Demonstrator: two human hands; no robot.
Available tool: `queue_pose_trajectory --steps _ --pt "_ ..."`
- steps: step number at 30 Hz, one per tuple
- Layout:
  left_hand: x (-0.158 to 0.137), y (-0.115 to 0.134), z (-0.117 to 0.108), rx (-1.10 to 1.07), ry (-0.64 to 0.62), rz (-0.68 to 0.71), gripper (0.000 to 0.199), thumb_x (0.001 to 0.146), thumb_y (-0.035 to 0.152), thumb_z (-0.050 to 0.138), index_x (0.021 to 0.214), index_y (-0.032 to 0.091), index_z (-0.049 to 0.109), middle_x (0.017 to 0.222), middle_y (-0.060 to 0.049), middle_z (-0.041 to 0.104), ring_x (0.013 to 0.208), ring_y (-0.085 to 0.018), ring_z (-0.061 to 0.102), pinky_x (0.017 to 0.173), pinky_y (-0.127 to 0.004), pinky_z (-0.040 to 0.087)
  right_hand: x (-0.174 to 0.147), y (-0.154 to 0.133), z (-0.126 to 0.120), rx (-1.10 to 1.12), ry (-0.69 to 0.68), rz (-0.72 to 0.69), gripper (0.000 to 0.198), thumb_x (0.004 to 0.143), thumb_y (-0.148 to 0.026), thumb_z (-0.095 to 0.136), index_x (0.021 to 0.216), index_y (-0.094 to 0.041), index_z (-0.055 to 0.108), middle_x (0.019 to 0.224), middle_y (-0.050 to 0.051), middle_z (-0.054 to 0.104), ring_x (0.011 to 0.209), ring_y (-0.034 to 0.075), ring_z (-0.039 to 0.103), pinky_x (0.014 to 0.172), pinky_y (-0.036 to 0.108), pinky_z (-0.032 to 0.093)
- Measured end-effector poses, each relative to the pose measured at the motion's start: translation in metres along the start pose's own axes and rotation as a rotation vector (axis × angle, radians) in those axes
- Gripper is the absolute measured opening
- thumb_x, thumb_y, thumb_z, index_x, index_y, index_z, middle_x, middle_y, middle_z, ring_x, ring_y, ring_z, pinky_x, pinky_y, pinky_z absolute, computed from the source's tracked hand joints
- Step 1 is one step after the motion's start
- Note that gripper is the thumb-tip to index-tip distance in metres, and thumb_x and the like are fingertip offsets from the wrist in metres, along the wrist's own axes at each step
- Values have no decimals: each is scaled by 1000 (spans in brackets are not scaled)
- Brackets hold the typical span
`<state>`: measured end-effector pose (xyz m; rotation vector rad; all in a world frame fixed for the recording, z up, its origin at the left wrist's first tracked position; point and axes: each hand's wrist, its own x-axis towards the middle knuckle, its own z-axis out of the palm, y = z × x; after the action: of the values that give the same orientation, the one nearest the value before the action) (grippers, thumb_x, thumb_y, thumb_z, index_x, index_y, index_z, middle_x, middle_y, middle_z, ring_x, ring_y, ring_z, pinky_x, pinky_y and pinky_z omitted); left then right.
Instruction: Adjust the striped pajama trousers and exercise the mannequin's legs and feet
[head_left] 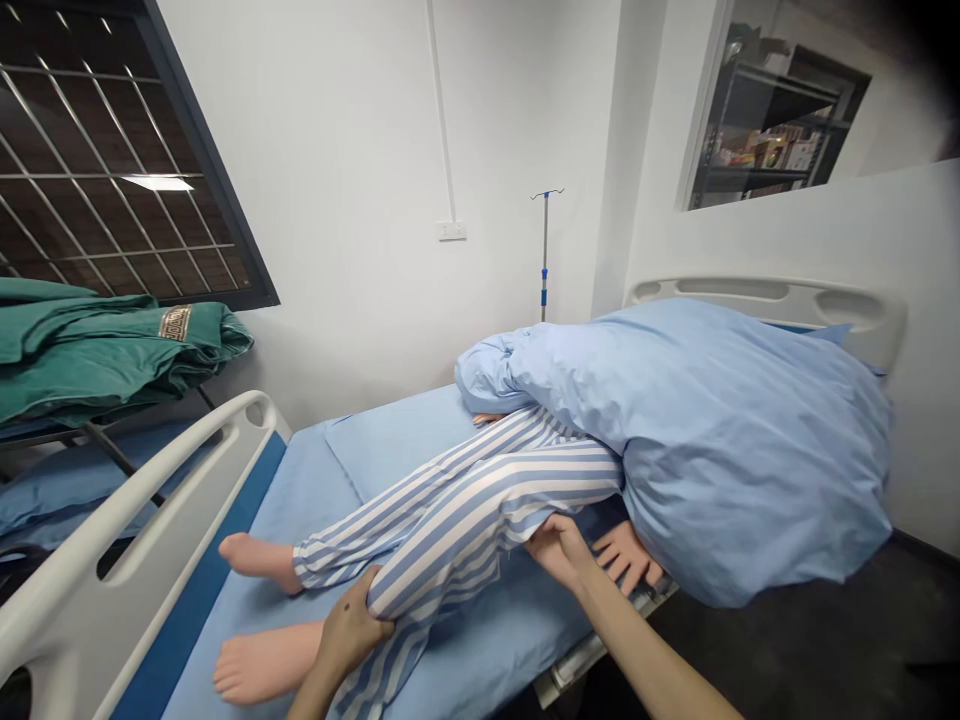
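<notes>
My left hand [351, 620] was curled around the striped pajama leg [480, 500], shin-high, on the hospital bed [420, 425]; my right hand [561, 552] reached beneath the knee, fingertips hidden, grip unclear. The limb seemed heavy, stiff, its cloth soft: best cradled underneath.

One head-worn view, looking forward and down across the bed [405, 420]
The camera looks from above the bed's near long side, at the wearer's head height; it faces over the mattress toward the white wall [337, 200], with some downward tilt; the left hand [352, 615] and right hand [559, 550] reach in from the bottom edge, much nearer than that wall; the footboard [150, 590] falls at frame left, the headboard [799, 300] at right; dark blur covers the upper right corner.
</notes>
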<state>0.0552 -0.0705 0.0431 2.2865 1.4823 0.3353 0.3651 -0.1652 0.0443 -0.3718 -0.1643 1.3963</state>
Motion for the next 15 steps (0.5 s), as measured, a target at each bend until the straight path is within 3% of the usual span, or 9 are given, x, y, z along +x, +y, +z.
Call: queue_pose_trajectory --steps 4,9,15 --pt "7 12 2 -59 21 66 50 54 17 49 104 23 46 91 1 60 84 -19 54 68 -24 39 0 -9 10 -25 -36 -23 26 53 -1 43 67 -17 59 72 -2 64 69 12 58 67 27 47" --pt "15 23 4 -100 46 131 56 57 21 54 112 22 41 104 -1 57 96 -20 51 80 -27 38 0 -18 18 24 -58 -14 24 55 -2 43 66 -17 58 71 -2 64 70 13 58 67 28 46" --pt "24 47 2 -173 72 117 60 60 28 57 117 22 38 109 -2 55 101 -22 50 83 -30 39 -1 -35 36 34 -74 -30 24 53 -3 42 64 -19 56 72 -2 63 72 14 56 67 28 45"
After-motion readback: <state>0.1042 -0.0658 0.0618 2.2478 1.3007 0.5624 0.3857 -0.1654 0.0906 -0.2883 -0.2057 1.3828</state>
